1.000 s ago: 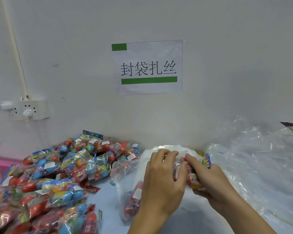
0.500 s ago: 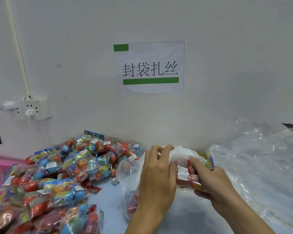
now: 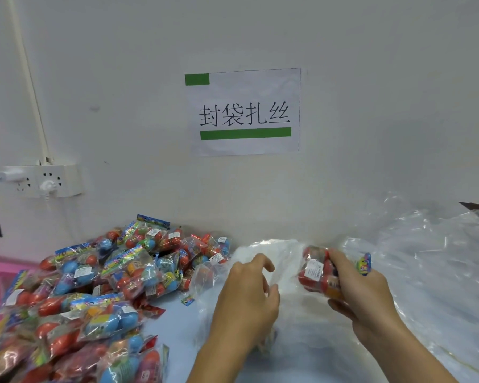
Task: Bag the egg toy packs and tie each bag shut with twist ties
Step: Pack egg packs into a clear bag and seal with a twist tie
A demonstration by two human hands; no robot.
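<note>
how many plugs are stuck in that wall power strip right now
2. One white plug sits in the left end of the power strip; the other plug is in its middle socket. The strip's left edge is cut off, so more may be hidden.

A single head-worn wide-angle view looks forward and slightly down, close over the pale blue tabletop. It faces the white wall with its paper sign at 12 o'clock and the white wall socket strip at 10 o'clock.

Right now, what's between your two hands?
In the head view, only crumpled clear plastic bag lies between the left hand and the right hand holding the egg pack.
</note>
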